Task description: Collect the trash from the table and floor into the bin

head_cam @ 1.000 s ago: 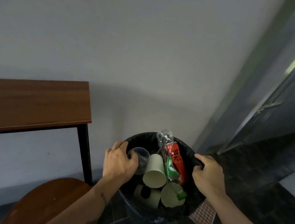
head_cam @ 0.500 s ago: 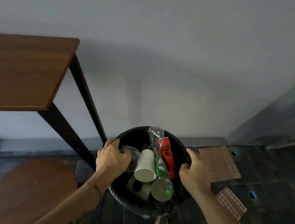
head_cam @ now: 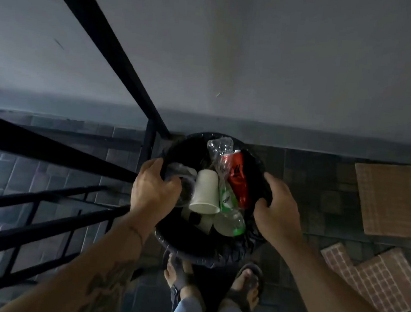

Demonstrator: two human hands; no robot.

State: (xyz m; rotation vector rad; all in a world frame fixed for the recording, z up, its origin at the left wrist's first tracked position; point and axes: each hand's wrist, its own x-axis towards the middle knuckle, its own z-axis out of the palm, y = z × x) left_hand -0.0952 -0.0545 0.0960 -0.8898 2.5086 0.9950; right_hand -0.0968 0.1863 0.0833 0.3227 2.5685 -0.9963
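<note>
Fingers of both hands are clamping the bin rim, trash between them; setting it down looks next.

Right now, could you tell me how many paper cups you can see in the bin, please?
3: one white paper cup lying on top, one with a black patch beneath it, one green-edged cup beside that. More may be hidden underneath.

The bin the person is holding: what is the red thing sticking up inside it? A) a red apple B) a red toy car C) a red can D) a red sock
C: inside the bin, a red can stands tilted next to a white paper cup and a crumpled clear plastic bottle.
</note>
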